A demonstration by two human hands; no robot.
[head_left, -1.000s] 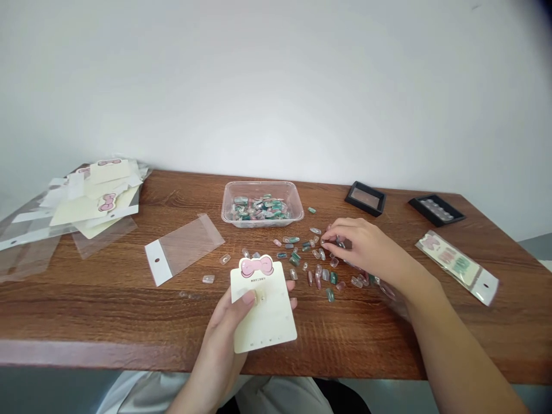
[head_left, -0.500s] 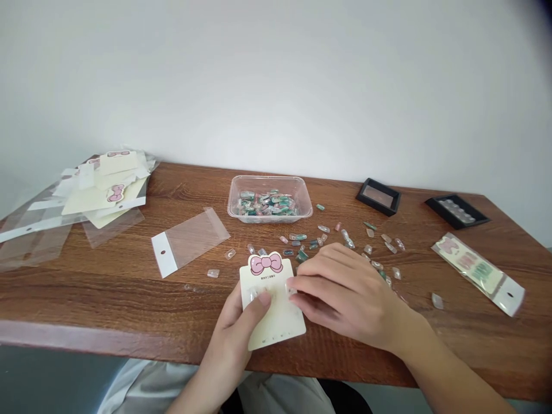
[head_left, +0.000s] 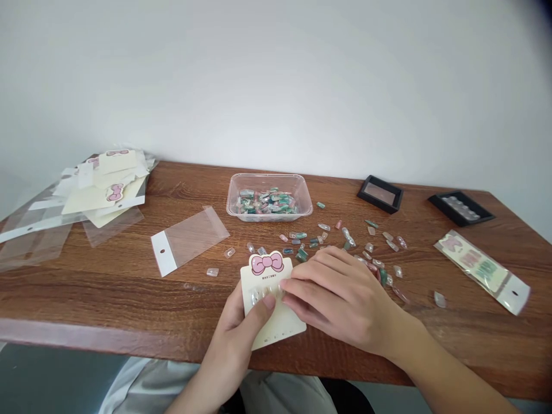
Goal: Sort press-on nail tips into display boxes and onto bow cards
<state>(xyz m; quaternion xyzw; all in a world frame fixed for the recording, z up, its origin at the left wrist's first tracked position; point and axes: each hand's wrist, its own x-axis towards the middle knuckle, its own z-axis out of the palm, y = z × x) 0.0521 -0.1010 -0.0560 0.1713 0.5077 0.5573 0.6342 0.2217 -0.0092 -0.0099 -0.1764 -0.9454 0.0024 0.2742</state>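
Observation:
My left hand (head_left: 241, 328) grips a cream backing card (head_left: 280, 325) topped with a pink bow, thumb across its front and fingers behind. Clear, pearly press-on nails (head_left: 255, 295) sit in a row below the bow, partly covered by the thumb. With fingertips pinched, my right hand (head_left: 340, 293) holds a small pale press-on nail (head_left: 281, 288) against the card's right side, at the end of that row. Its fingers hide most of that nail. Loose green, pink and clear nails (head_left: 302, 255) lie scattered just beyond the card.
A clear plastic tub (head_left: 269, 215) of mixed nails stands behind the card. Left are an empty clear sleeve (head_left: 194, 236) and a pile of cards and sleeves (head_left: 107, 190). Right are two black frames (head_left: 382, 194) and a bagged card of nails (head_left: 483, 270). The table's front edge is close.
My right hand's fingertips have moved left, bringing the nail from the card's right edge in beside the row. My left thumb has shifted slightly right, uncovering more nails.

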